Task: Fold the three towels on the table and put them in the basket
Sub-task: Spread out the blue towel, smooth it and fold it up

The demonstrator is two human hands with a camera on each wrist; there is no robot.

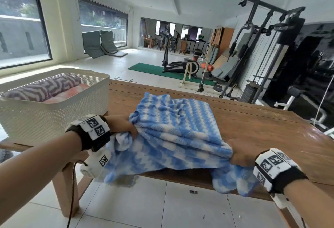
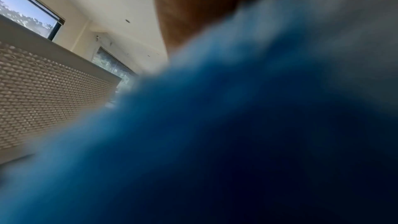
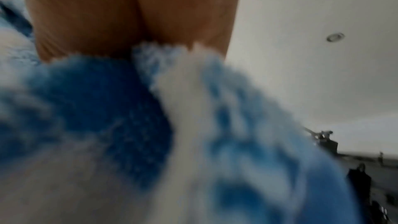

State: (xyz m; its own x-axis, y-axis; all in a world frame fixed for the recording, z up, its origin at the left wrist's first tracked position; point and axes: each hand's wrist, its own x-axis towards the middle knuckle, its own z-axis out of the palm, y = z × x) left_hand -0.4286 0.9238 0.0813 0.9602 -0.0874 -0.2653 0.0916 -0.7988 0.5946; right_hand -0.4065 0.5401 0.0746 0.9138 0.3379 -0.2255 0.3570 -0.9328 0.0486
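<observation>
Gym room, wooden table, blue towel, white basket

- Three towels: one blue-and-white towel on the table, one purple zigzag towel and one pink towel in the basket.
- One white perforated basket.
- One wooden table.
- Two hands on the blue-and-white towel: one left hand, one right hand.
- Two wrist bands with black-and-white markers, one on each wrist: left band, right band.
- Two large windows on the left wall.
- One green floor mat.
- One elliptical trainer.
- One cable weight machine.
</observation>
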